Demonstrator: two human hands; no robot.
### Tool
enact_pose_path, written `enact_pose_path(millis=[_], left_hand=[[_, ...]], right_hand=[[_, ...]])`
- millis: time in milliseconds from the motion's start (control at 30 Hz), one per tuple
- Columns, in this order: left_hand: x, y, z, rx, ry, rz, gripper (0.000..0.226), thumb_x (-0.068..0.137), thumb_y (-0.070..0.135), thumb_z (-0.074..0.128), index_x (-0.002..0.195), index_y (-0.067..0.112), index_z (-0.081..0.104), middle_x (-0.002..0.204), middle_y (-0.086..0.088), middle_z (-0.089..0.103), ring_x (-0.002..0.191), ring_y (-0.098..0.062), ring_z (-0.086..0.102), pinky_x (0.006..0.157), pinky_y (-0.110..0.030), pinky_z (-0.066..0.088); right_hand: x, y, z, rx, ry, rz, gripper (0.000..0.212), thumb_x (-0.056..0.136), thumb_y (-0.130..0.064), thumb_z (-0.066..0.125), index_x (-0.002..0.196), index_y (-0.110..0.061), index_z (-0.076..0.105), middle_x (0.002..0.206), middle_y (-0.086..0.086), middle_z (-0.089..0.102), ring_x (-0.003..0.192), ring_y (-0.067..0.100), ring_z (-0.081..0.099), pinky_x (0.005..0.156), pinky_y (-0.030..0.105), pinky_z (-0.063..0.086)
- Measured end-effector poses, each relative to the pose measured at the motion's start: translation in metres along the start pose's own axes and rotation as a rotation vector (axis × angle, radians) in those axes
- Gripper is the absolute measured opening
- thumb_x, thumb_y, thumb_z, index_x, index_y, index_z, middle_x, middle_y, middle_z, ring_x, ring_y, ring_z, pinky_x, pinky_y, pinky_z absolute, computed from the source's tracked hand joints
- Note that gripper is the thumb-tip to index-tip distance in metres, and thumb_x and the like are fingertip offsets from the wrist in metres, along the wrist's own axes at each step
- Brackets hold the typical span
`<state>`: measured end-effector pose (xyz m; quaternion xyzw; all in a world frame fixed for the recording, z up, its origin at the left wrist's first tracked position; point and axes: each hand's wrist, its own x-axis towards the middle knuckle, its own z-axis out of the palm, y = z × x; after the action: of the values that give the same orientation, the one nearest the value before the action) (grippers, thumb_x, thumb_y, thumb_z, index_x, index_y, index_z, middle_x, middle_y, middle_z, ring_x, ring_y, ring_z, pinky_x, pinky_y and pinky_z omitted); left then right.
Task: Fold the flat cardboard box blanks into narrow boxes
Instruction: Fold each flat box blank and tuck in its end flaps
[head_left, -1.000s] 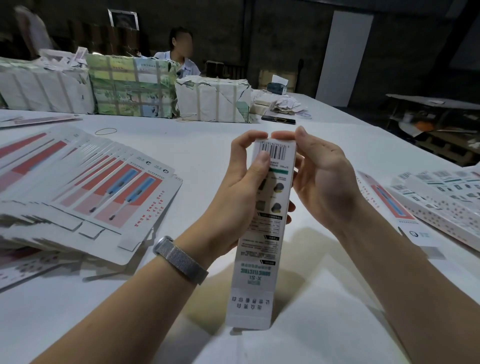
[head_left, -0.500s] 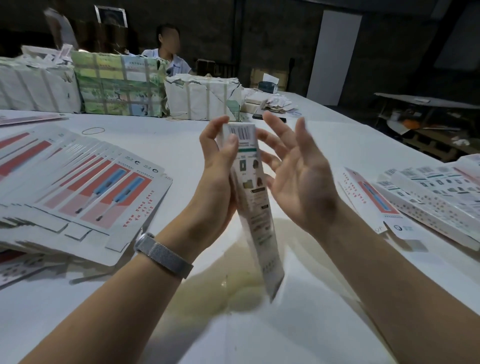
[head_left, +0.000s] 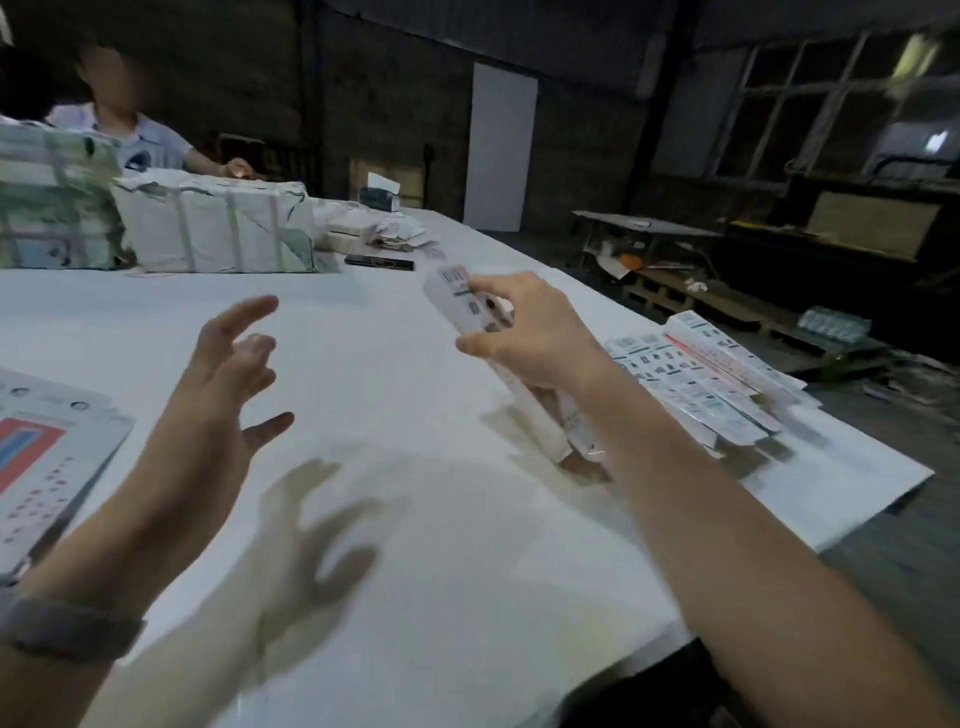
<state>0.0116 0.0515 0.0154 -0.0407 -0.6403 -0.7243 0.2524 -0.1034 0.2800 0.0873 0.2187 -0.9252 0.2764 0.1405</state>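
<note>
A narrow white folded box (head_left: 457, 299) with a barcode end is gripped around its middle by my right hand (head_left: 535, 332), above the white table (head_left: 415, 519) at centre right; its lower end shows below my wrist. My left hand (head_left: 223, 395) hovers empty over the table to the left, fingers spread. Flat box blanks (head_left: 47, 457) with red and blue print lie at the left edge. A pile of folded narrow boxes (head_left: 696, 374) lies on the table just right of my right hand.
Wrapped paper bundles (head_left: 213, 228) stand along the table's far side, with a person seated behind them. A dark phone-like object (head_left: 379, 261) and paper scraps lie beyond. The table's right edge (head_left: 883, 499) drops to a cluttered floor with pallets.
My left hand has let go of the box and opened. My right hand has taken the box and carried it right, toward the pile. The view has swung right.
</note>
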Motion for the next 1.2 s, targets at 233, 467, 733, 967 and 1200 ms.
enact_pose_path(millis=[233,467,733,967,1200], left_hand=[[0.011,-0.019,-0.016,0.131,0.024,-0.035,0.027,0.084,0.054,0.048,0.093,0.046,0.072,0.101,0.014,0.071,0.101,-0.009,0.062,0.082,-0.045,0.051],[0.012,-0.024,-0.023,0.189,0.054,-0.065,0.027,0.09,0.051,0.047,0.092,0.043,0.072,0.102,0.009,0.071,0.101,-0.013,0.063,0.078,-0.041,0.05],[0.003,-0.007,-0.018,0.455,0.109,-0.059,0.014,0.08,0.032,0.057,0.086,0.037,0.069,0.096,0.008,0.071,0.098,-0.015,0.063,0.084,-0.04,0.049],[0.004,-0.005,-0.046,1.346,0.025,-0.206,0.032,0.096,0.027,0.051,0.128,0.028,0.051,0.129,-0.008,0.053,0.117,-0.034,0.048,0.096,-0.048,0.044],[0.005,0.007,-0.078,1.664,0.088,-0.553,0.047,0.091,0.028,0.051,0.135,0.028,0.036,0.141,-0.018,0.039,0.137,-0.056,0.022,0.107,-0.076,0.013]], right_hand=[[-0.005,0.117,-0.024,-0.38,-0.122,0.332,0.048,0.082,-0.048,0.069,0.127,-0.03,0.065,0.129,0.001,0.057,0.12,0.025,0.052,0.092,0.037,0.044],[0.001,0.145,-0.017,-0.656,-0.013,0.298,0.044,0.088,-0.055,0.058,0.126,-0.032,0.064,0.12,0.003,0.055,0.115,0.029,0.048,0.091,0.04,0.041],[-0.003,0.05,0.015,0.484,0.11,0.239,0.026,0.098,-0.036,0.057,0.085,-0.022,0.073,0.076,-0.005,0.065,0.069,0.012,0.056,0.067,0.03,0.044],[-0.027,-0.067,0.075,0.967,-0.292,0.123,0.028,0.1,-0.03,0.054,0.085,-0.017,0.074,0.066,-0.003,0.059,0.058,0.01,0.05,0.051,0.021,0.036],[-0.043,-0.105,0.119,1.072,-0.349,0.04,0.026,0.1,-0.023,0.054,0.084,-0.014,0.073,0.062,0.002,0.055,0.053,0.013,0.046,0.05,0.022,0.033]])
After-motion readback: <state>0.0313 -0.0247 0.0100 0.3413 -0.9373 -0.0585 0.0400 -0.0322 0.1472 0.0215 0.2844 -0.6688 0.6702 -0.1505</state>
